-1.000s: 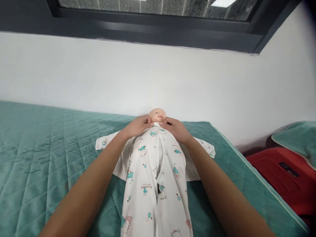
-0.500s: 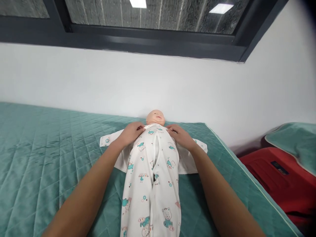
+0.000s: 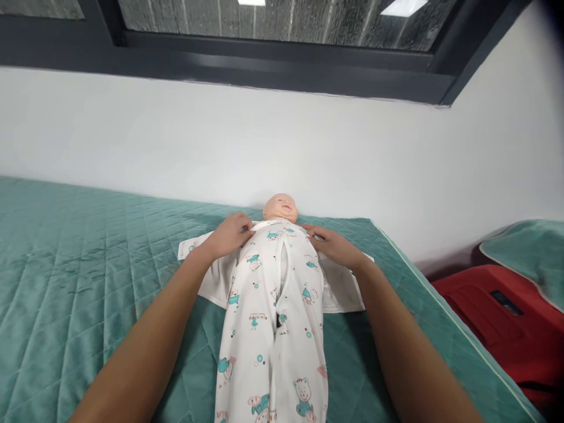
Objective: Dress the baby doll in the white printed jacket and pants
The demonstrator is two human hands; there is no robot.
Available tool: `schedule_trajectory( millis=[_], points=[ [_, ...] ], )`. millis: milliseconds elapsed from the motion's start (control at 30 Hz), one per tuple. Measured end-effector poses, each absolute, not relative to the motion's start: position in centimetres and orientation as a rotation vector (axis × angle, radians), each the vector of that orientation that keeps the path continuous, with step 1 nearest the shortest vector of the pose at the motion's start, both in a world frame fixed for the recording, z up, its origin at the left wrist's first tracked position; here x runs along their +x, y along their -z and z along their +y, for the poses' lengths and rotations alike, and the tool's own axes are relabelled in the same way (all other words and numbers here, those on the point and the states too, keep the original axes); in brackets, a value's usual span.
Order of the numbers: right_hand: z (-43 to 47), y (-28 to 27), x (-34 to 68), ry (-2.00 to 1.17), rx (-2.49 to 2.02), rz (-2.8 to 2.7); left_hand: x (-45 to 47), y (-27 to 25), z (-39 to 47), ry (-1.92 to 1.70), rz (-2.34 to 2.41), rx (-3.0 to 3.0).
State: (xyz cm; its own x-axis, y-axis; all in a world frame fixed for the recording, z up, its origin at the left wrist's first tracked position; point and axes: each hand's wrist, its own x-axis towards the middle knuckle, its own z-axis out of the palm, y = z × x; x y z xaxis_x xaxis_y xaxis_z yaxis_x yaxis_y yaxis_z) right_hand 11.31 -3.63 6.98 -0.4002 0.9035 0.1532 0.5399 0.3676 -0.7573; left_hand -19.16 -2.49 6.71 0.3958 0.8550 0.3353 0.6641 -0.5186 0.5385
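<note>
A baby doll lies on its back, head toward the wall. White baby trousers printed with teal cartoon animals cover its front, drawn up close to the chin, with a slit down the middle. From under them a white baby shirt spreads out to both sides, sleeves outstretched. My left hand pinches the upper left edge of the trousers beside the doll's shoulder. Opposite it, my right hand has curled fingers closed at the upper right edge. The doll's arms and body are hidden by cloth.
Beneath the doll is a green quilted mat, its piped edge running down the right. A white wall rises behind, below a dark window frame. Right of the mat stands a red plastic object partly under green cloth.
Both hands have shifted slightly outward, pulling apart along the trousers' upper edge. My view has tilted down a little, so the window sits higher.
</note>
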Motion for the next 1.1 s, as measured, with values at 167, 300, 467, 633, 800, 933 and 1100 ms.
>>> schedule_trajectory(
  millis=[167,300,467,633,800,933,1100],
  points=[
    [-2.7,-6.1,11.2,-0.574,-1.428,-2.005,-19.3,-6.2,-1.9,-0.859,1.577,2.143],
    [-2.2,-5.4,10.4,-0.431,-1.584,-1.891,-19.0,-5.3,-1.3,-0.927,1.69,2.084],
    [-2.5,-4.4,9.1,-0.31,-1.6,-1.784,-18.3,-4.4,-1.5,-0.965,1.635,2.202],
    [-3.2,-3.8,8.7,-0.209,-1.379,-1.947,-17.7,-4.2,-2.7,-0.716,1.723,2.637],
    [-4.4,-3.5,9.3,-0.125,-1.274,-2.108,-18.1,-3.5,-3.8,-0.647,1.737,2.7],
    [-6.3,-2.3,9.9,-0.065,-1.35,-2.046,-19.0,-2.2,-5.1,-0.7,1.704,2.73],
    [-9.9,-0.6,9.8,-0.103,-1.389,-1.942,-19.9,-0.7,-8.2,-0.765,1.754,2.739]
  ],
)
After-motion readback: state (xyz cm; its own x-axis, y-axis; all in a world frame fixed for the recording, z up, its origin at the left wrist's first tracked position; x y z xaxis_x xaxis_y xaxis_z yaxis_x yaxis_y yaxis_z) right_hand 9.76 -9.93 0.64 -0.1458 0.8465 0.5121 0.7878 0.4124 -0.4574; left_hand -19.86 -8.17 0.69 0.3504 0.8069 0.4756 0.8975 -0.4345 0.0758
